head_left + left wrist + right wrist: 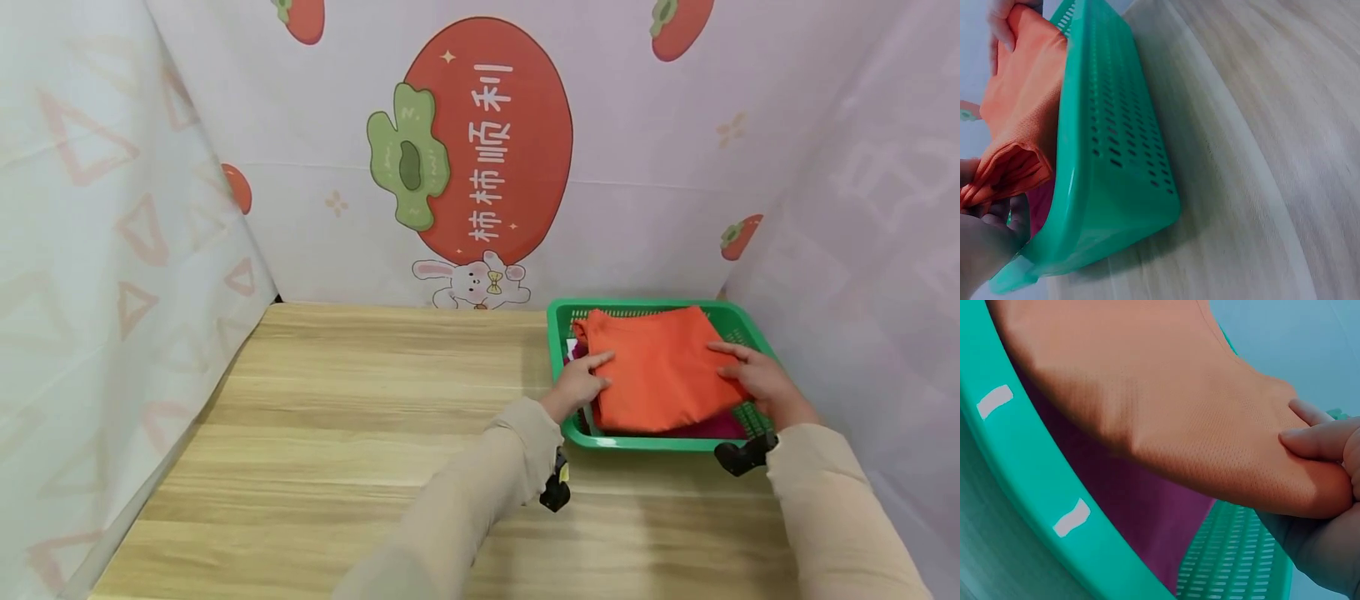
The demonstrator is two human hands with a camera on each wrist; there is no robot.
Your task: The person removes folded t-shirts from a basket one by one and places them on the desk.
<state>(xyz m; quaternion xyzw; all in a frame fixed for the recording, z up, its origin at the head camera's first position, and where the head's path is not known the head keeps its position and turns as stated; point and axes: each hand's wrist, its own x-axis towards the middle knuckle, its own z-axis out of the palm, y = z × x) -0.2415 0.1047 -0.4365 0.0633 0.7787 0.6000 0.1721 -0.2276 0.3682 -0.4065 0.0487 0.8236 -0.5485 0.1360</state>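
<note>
A folded orange cloth garment (660, 367) lies over the green plastic basket (637, 443), its near edge lifted a little. My left hand (577, 385) pinches its left edge, thumb above and fingers beneath, as the left wrist view shows around the folded orange layers (1029, 119). On the opposite edge, my right hand (761, 382) grips the garment with the thumb side on top and other fingers underneath; the right wrist view shows this hand (1329, 462) close up. Below the orange garment, a magenta cloth (1122, 500) lies in the basket.
The basket stands on a wood-grain table (337, 433) at the back right. A printed cloth backdrop (300, 208) rises behind it, with side curtains left and right (885, 250). Black wrist devices (555, 483) hang below both wrists. Two pale tape bits (995, 401) mark the basket rim.
</note>
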